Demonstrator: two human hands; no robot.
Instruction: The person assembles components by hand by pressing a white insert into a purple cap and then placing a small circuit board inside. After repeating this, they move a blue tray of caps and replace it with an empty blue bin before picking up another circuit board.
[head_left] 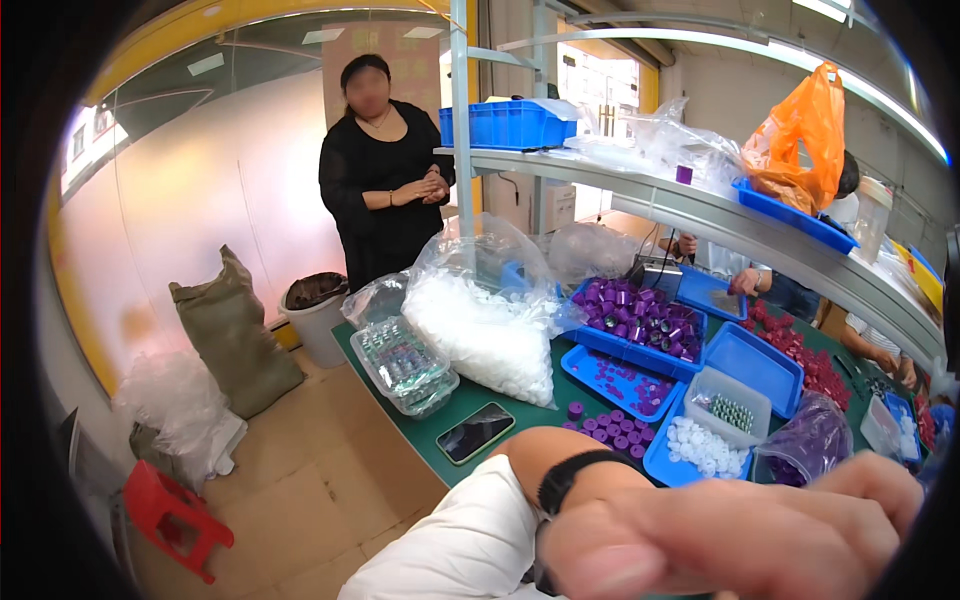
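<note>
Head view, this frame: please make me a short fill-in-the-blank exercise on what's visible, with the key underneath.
1. The wrist band on the person's arm is ____.
2. The phone lies on the table with its screen facing ____.
3. The large clear bag behind the phone holds many ____ pieces.
4. The plastic stool on the floor is ____.

Missing words: black; up; white; red.

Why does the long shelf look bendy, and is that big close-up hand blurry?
In the head view, fisheye distortion bends the shelf; also in the head view, yes, the close-up hand is blurry, while the phone looks sharper.
</note>
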